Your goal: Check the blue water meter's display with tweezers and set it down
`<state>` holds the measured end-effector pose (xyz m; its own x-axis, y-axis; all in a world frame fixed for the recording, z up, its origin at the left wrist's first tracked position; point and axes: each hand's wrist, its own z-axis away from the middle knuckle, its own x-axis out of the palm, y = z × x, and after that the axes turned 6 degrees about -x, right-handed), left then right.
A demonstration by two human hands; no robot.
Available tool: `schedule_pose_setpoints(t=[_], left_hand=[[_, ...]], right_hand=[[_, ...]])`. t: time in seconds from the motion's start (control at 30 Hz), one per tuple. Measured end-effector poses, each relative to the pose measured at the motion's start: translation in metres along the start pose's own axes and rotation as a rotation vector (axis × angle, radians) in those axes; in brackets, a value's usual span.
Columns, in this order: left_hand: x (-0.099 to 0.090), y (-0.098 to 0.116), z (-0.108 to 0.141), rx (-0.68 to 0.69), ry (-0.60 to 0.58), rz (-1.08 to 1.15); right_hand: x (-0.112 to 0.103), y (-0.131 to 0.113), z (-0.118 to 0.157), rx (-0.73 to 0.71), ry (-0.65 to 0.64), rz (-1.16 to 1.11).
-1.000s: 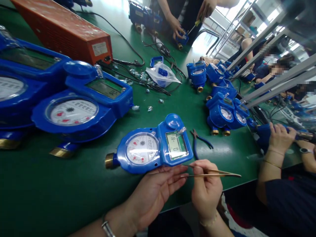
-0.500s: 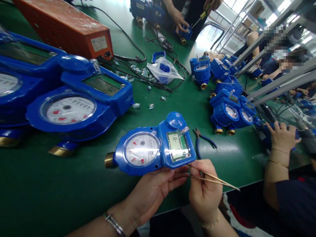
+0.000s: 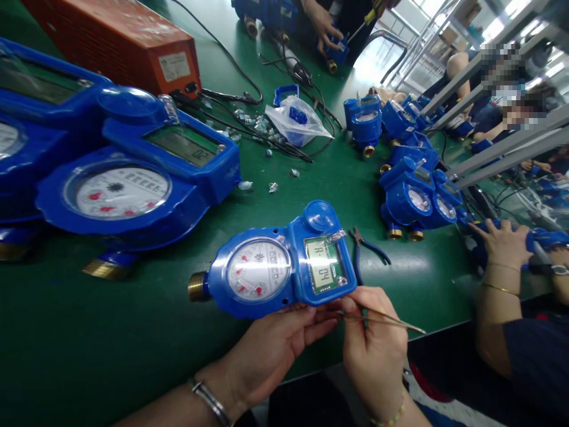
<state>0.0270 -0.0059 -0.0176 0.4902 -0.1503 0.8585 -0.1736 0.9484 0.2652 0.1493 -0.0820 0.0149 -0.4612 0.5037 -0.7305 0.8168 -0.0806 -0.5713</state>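
A blue water meter (image 3: 249,273) with a round dial and a small lit display lies face up near the table's front edge, its brass end pointing left. My left hand (image 3: 271,350) reaches under the meter's near side, with its fingers wrapped below the edge and partly hidden. In my right hand (image 3: 376,350) are thin metal tweezers (image 3: 395,322), pinched close to the display end. Their tips are hidden at the meter's lower right corner. Pliers (image 3: 367,252) with dark blue handles rest just right of the meter.
Large blue meters (image 3: 133,190) stand at the left before an orange box (image 3: 133,44). Behind are cables, small clear parts and a plastic bag (image 3: 300,121). More meters (image 3: 409,196) stand right. Co-workers' hands (image 3: 507,255) are at the right and far side.
The meter's display now shows more characters, with "04" readable beside the "A-". My right hand and the tweezers have shifted slightly. At the right, another hand with a watch has come into view.
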Motion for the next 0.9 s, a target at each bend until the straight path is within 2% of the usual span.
schedule_pose_setpoints(t=[0.1,0.23,0.37,0.47,0.67,0.8,0.83,0.9], left_hand=[[0.001,0.000,-0.001,-0.015,0.020,-0.003],[0.004,0.002,-0.003,-0.023,0.056,-0.020],[0.008,0.005,-0.004,-0.025,0.110,-0.044],[0.010,0.005,-0.003,-0.034,0.138,-0.038],[0.008,0.003,-0.004,-0.034,0.159,-0.037],[0.004,0.002,-0.005,-0.019,0.098,-0.020],[0.003,0.002,-0.005,-0.014,0.089,-0.020],[0.002,0.002,-0.005,-0.020,0.103,-0.027]], right_hand=[[-0.003,0.006,-0.004,0.155,-0.055,-0.080],[0.001,0.026,-0.012,0.349,-0.111,-0.386],[0.013,0.045,-0.012,0.532,-0.076,-0.787],[0.019,0.049,-0.011,0.645,-0.047,-0.982],[0.021,0.046,-0.011,0.691,-0.048,-1.068],[0.021,0.044,-0.006,0.691,-0.098,-1.073],[0.020,0.042,-0.004,0.659,-0.075,-1.029],[0.016,0.037,0.001,0.527,0.051,-0.836]])
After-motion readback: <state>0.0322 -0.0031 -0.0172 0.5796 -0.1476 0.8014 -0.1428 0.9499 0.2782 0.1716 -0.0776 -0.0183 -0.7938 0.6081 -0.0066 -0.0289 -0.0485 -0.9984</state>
